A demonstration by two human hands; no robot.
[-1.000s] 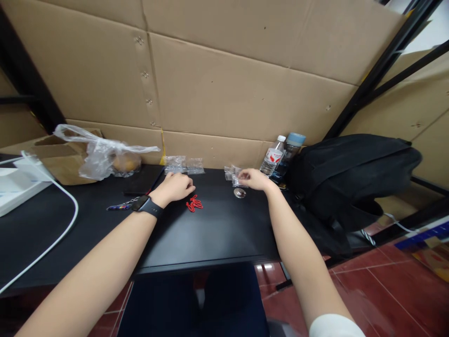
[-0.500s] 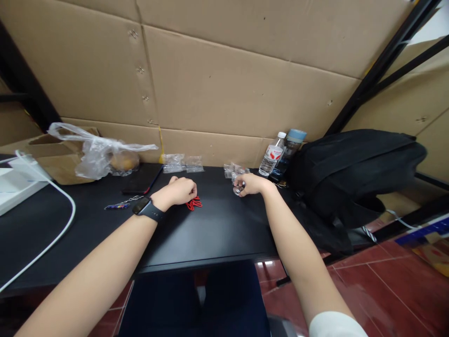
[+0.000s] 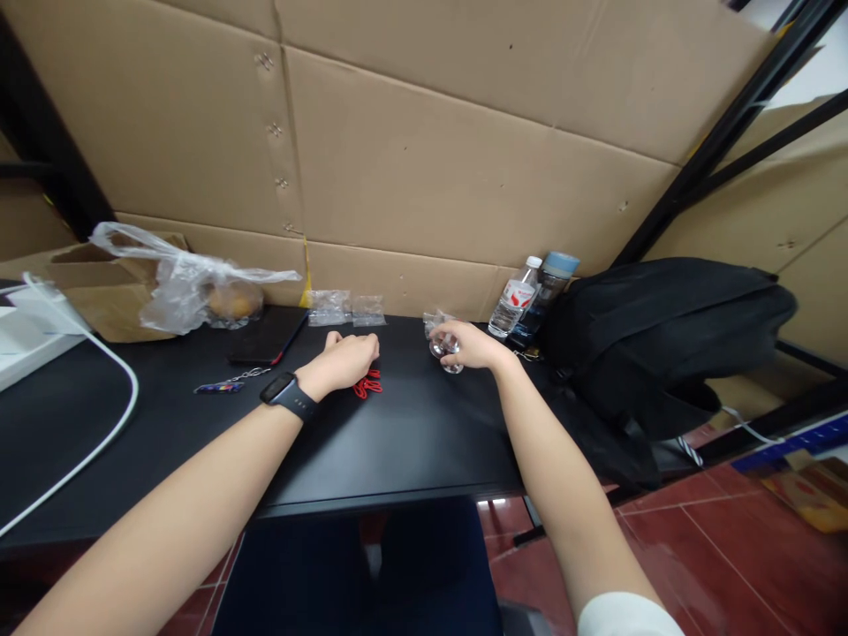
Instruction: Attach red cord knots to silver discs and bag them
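Note:
My left hand (image 3: 351, 360), with a dark watch on its wrist, is closed over the desk. A bundle of thin red cord (image 3: 368, 384) comes out beneath its curled fingers; the part inside the hand is hidden. Farther right, my right hand (image 3: 462, 344) has its fingers bent around small clear, shiny round pieces (image 3: 451, 364), too small to name exactly. Just behind those fingers lie small clear plastic packets (image 3: 434, 321). Two more clear packets (image 3: 329, 307) rest at the back of the desk, beyond my left hand.
On the left are a plastic bag with an orange fruit (image 3: 231, 302), a paper bag (image 3: 112, 305), a dark flat device (image 3: 263, 337), a keychain (image 3: 218, 388) and a white cable (image 3: 129, 402). A water bottle (image 3: 511, 305), a blue-lidded bottle (image 3: 556, 274) and a black backpack (image 3: 669, 336) stand right.
My left hand has shifted slightly right above the red cord. The fingers of my right hand have moved a little, and more of the clear round pieces shows. The view has tilted slightly.

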